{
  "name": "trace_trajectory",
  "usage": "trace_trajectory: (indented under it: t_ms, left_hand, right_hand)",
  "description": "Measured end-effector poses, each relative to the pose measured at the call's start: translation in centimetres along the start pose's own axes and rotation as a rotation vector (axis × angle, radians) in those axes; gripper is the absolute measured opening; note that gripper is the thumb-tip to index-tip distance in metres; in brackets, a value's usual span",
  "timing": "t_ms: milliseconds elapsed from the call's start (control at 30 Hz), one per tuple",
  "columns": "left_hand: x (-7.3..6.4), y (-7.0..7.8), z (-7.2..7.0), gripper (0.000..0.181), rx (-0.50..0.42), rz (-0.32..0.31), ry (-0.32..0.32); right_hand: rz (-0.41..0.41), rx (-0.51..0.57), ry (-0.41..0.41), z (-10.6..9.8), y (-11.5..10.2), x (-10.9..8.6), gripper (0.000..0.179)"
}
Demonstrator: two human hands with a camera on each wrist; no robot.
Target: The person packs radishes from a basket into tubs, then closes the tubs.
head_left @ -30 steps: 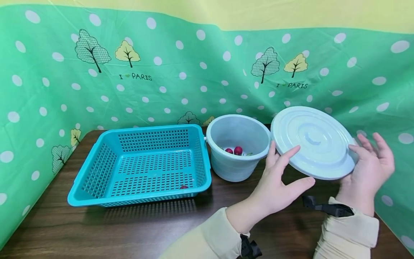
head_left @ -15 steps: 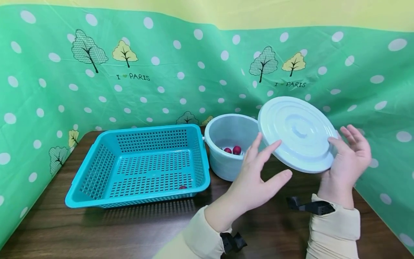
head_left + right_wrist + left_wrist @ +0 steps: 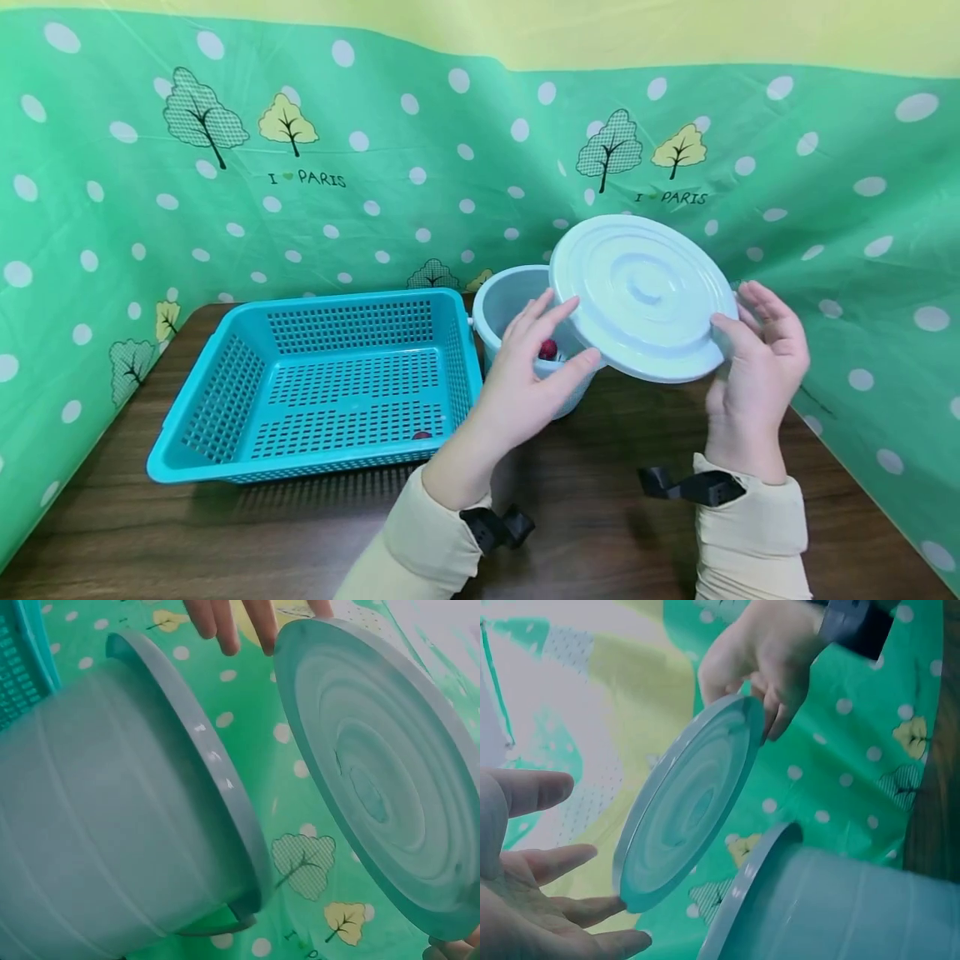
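A pale blue round lid is tilted in the air over the right part of the matching bucket. My right hand pinches the lid's right edge between thumb and fingers. On the opposite side, my left hand is spread with its fingers fairly straight; a fingertip appears to touch the lid's edge in the left wrist view. From above, the lid and my left hand hide much of the bucket's mouth. A small round red thing shows inside the bucket, its kind unclear.
To the bucket's left, a turquoise perforated basket stands on the dark wooden table. Another small red thing lies at its near right corner, mostly hidden by the rim. A green dotted cloth hangs behind the table.
Both hands and the lid have moved left, from beside the bucket to partly over it, and the lid has risen somewhat. The bucket and basket stay in place.
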State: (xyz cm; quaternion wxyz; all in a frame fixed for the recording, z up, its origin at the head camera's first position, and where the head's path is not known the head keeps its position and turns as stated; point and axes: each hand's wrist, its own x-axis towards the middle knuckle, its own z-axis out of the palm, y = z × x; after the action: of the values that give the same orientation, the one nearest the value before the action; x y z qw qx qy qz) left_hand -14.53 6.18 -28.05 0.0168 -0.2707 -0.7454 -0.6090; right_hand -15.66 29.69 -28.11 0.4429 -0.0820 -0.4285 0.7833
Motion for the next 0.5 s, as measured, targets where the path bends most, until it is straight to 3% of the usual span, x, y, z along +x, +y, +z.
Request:
trace_trajectory:
  t_ms: [233,500]
  left_hand:
    - [0.6,-0.9,-2.2,0.050,-0.015,-0.017,0.056]
    - [1.2,-2.0,-4.0,0.046,-0.077,-0.018,0.164]
  right_hand:
    - [-0.007,-0.019,-0.114,0.8,0.8,-1.5,0.030]
    - [0.033,-0.143,-0.221,1.7,2.0,-3.1,0.032]
